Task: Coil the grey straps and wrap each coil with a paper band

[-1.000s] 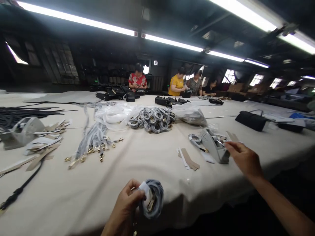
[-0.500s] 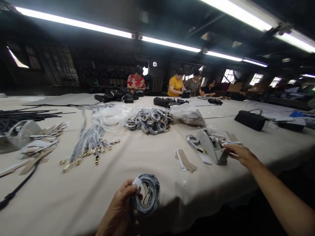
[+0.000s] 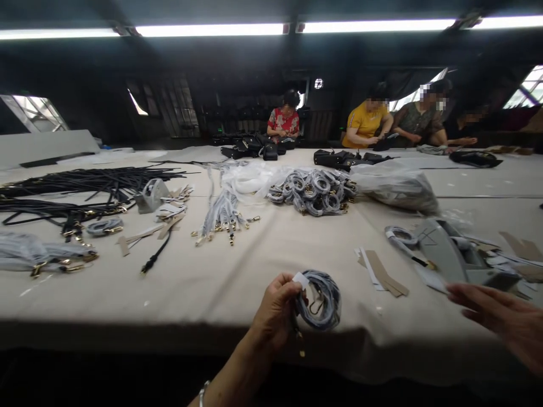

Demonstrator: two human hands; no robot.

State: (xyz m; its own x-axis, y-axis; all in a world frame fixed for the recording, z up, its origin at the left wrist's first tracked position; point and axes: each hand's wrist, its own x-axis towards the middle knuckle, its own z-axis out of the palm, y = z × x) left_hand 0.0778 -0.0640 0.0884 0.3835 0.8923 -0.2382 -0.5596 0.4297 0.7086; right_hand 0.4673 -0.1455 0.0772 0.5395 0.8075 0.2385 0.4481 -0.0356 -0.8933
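My left hand (image 3: 275, 314) grips a coiled grey strap (image 3: 323, 299) with a small white paper tab at its top and a metal clasp hanging inside the coil. It is held just above the near edge of the cloth-covered table (image 3: 237, 265). My right hand (image 3: 504, 322) hovers at the right with fingers spread and nothing visible in them, just in front of a grey tape dispenser (image 3: 449, 254). A second coiled strap (image 3: 399, 236) lies beside the dispenser.
Cardboard strips (image 3: 382, 272) lie between my hands. A heap of coiled grey straps (image 3: 314, 191), loose straps with gold clasps (image 3: 223, 217) and a plastic bag (image 3: 396, 186) sit mid-table. Black straps (image 3: 80, 189) spread at left. Three people (image 3: 369, 121) work at the far side.
The view swung left. My right hand pulled back from the tape dispenser toward me. My left hand kept hold of the coiled strap.
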